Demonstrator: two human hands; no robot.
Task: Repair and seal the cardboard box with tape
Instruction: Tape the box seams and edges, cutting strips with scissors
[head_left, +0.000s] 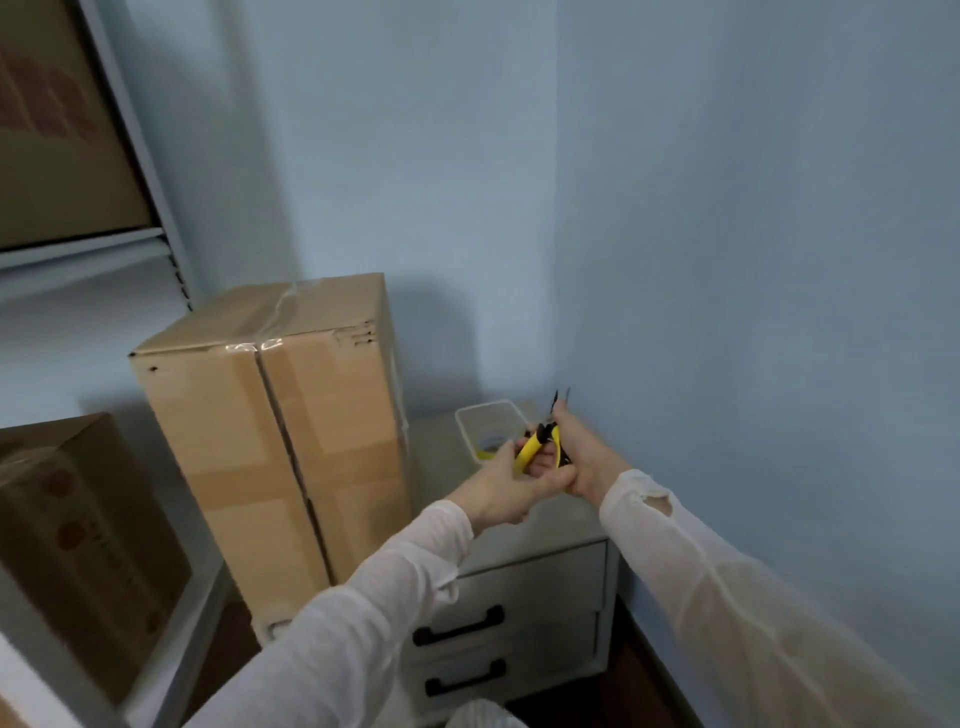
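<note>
Over the drawer unit (540, 574), left hand (501, 486) and right hand (584, 460), grips clamped on yellow-handled tool (529, 451).

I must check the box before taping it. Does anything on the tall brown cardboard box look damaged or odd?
Yes. The tall brown cardboard box has small tears at its top front edge near the right corner, and the clear tape across its top lies wrinkled.

A storeroom: taped cardboard boxes (270, 431) stand left of a small drawer cabinet (524, 597), with metal shelving (130, 156) holding more boxes above them.
</note>
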